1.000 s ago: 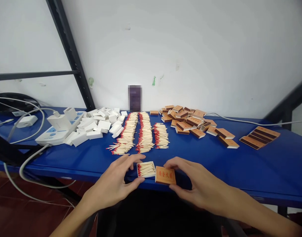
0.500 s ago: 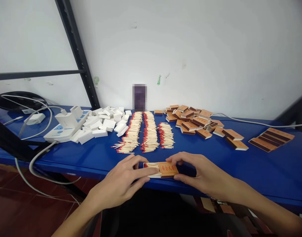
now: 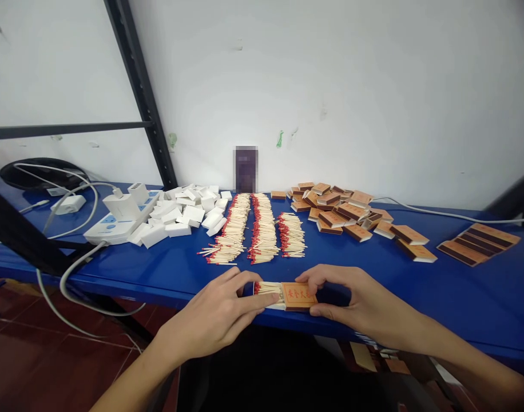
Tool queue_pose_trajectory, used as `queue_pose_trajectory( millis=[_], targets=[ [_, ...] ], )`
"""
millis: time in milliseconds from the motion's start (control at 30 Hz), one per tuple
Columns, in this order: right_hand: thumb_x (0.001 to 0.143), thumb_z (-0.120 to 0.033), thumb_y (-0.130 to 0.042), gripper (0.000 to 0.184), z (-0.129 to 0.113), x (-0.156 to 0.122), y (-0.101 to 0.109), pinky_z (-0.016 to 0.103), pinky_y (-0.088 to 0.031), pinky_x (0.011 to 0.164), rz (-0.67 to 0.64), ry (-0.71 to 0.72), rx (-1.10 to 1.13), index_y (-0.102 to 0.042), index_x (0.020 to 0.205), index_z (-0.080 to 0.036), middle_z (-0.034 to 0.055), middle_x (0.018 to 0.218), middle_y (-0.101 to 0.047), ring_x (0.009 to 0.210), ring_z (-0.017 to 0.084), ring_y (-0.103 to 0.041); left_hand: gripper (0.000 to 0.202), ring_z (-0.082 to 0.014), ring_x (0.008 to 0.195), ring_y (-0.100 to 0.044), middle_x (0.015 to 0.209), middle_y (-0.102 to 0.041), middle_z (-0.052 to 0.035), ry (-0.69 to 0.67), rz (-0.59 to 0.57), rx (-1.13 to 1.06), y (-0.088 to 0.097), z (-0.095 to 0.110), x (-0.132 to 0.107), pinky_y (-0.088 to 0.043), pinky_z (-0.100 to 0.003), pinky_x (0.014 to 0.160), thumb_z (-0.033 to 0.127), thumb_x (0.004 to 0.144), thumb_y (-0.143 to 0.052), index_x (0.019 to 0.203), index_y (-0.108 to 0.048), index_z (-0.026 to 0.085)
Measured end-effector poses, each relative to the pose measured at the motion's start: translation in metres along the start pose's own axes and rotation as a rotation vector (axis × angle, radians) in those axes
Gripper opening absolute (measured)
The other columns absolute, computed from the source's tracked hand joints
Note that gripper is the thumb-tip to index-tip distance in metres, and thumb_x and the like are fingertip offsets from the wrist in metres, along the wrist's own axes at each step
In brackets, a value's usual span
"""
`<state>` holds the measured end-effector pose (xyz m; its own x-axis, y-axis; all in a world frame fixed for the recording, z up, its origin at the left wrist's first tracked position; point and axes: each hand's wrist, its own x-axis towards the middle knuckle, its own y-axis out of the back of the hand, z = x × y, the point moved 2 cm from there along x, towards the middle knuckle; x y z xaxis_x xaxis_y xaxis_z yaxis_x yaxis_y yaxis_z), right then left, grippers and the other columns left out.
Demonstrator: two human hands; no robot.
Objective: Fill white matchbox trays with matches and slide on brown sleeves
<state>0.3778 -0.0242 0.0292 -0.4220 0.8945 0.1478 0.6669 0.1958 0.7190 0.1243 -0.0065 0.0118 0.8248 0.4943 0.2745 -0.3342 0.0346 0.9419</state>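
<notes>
Near the blue shelf's front edge is a matchbox (image 3: 300,294), its white tray partly slid out to the left and filled with red-tipped matches (image 3: 268,288). My left hand (image 3: 221,306) grips the tray's left end, one finger lying over the matches. On the other end, my right hand (image 3: 341,294) pinches the orange sleeve between thumb and fingers. Just beyond lie three rows of loose matches: a left row (image 3: 234,229), a middle row (image 3: 263,229) and a shorter right row (image 3: 292,234).
White matchbox trays (image 3: 185,212) are heaped at the left beside a power strip (image 3: 111,229). Orange matchboxes (image 3: 343,212) pile up at the right, with a flat striped card (image 3: 479,243) farther right. A dark post (image 3: 144,86) rises at the left.
The view has shifted slightly, so everything sits a little to the right. My left index finger lies a bit lower on the tray, uncovering more matches. Both hands keep their hold.
</notes>
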Motion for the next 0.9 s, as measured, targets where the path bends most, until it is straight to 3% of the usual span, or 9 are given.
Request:
queue_pose_trajectory(
  millis=[300, 467, 900],
  targets=[
    [0.082, -0.036, -0.072, 0.015, 0.0011, -0.0035, -0.0050, 0.032, -0.052, 0.090, 0.049, 0.000, -0.008, -0.063, 0.079, -0.024, 0.0007, 0.108, -0.073, 0.101, 0.022, -0.068, 0.040, -0.0252, 0.101, -0.056, 0.118, -0.056, -0.0118, -0.022, 0.015, 0.131, -0.0001, 0.0065, 0.0012, -0.051, -0.042, 0.086, 0.015, 0.099, -0.041, 0.135, -0.053, 0.027],
    [0.084, -0.033, -0.070, 0.012, -0.0020, -0.0025, -0.0077, 0.033, -0.053, 0.090, 0.046, 0.023, -0.033, -0.062, 0.081, -0.024, 0.0013, 0.110, -0.073, 0.102, 0.022, -0.068, 0.039, -0.0243, 0.099, -0.057, 0.116, -0.057, -0.0118, -0.033, 0.049, 0.145, -0.0014, 0.0058, 0.0006, -0.052, -0.039, 0.085, 0.015, 0.099, -0.041, 0.133, -0.055, 0.026],
    [0.086, -0.037, -0.068, 0.013, 0.0035, -0.0075, -0.0047, 0.036, -0.053, 0.091, 0.048, 0.032, -0.101, -0.063, 0.083, -0.025, 0.0020, 0.114, -0.072, 0.104, 0.024, -0.068, 0.040, -0.0239, 0.099, -0.054, 0.121, -0.055, -0.0095, -0.013, 0.013, 0.184, -0.0041, 0.0053, -0.0007, -0.050, -0.040, 0.086, 0.013, 0.099, -0.043, 0.133, -0.054, 0.032]
  ],
)
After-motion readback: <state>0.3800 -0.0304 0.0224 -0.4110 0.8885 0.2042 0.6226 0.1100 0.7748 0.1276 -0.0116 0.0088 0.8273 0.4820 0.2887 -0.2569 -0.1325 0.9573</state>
